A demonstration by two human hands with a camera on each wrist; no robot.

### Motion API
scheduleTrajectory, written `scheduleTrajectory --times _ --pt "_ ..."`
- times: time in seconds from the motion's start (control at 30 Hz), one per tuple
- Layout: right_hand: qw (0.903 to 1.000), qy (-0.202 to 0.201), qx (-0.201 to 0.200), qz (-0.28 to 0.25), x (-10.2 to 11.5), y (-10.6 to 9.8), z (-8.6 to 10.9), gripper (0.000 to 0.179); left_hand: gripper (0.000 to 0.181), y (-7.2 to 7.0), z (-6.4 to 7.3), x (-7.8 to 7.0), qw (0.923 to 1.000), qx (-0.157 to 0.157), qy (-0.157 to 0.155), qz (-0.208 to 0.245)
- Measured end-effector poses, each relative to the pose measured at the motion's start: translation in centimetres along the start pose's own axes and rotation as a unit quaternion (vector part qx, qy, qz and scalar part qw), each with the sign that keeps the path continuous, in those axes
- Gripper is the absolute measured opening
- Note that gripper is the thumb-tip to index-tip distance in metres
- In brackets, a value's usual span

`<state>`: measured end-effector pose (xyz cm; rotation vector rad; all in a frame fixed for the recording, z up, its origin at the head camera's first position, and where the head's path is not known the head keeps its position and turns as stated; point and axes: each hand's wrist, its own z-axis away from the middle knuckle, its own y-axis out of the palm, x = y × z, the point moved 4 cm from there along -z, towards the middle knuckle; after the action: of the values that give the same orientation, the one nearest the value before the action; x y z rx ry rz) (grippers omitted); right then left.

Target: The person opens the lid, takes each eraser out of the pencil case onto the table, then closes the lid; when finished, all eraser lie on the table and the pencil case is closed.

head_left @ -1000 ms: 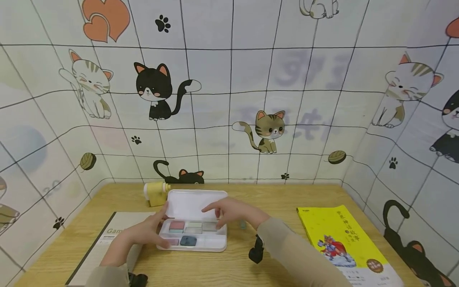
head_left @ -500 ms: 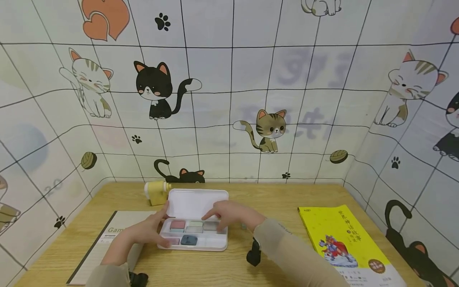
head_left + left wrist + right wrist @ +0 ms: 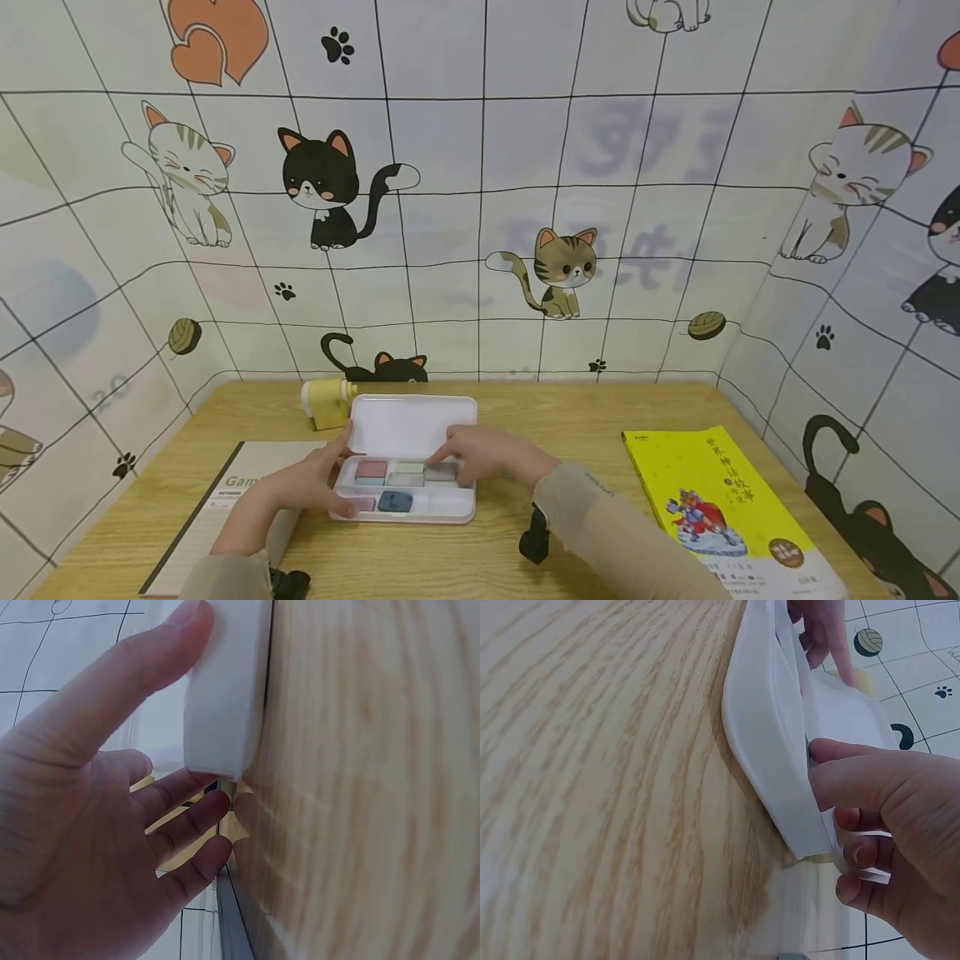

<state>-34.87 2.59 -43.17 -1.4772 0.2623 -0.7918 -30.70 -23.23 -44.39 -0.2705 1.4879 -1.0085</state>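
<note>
The white case [image 3: 408, 467] lies open on the desk [image 3: 570, 417], several erasers [image 3: 405, 477] already seated inside. The left hand [image 3: 307, 487] grips its left edge; the right hand [image 3: 480, 454], fingers fairly straight, seems to press one eraser down. One slot looks unfilled.

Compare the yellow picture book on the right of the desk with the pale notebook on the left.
The yellow picture book has a bright cover with a cartoon figure; the pale notebook is off-white with a dark spine edge and grey lettering. The book lies fully uncovered, apart from both hands; the notebook is partly hidden under the left hand and forearm. Both lie flat and closed on the wooden desk.
</note>
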Motion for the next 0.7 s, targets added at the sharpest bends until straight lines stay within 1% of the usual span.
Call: scheduleTrajectory --times 0.2,0.3,0.53,0.7 --pt "0.9998 0.005 -0.001 -0.017 -0.13 0.26 -0.12 0.054 0.131 0.01 0.1 -0.29 1.0 -0.001 -0.003 0.003" --pt "0.9998 0.008 -0.001 -0.018 -0.18 0.33 -0.11 0.052 0.131 0.04 0.05 -0.36 1.0 -0.002 -0.004 0.003" --pt "0.9997 0.012 0.002 -0.02 -0.08 0.52 0.08 0.056 0.131 0.04 0.15 -0.29 0.9999 -0.002 -0.009 0.008" --pt "0.9998 0.015 0.002 -0.015 -0.01 0.56 0.04 0.054 0.131 0.04 0.26 -0.31 0.9998 -0.001 -0.009 0.015"
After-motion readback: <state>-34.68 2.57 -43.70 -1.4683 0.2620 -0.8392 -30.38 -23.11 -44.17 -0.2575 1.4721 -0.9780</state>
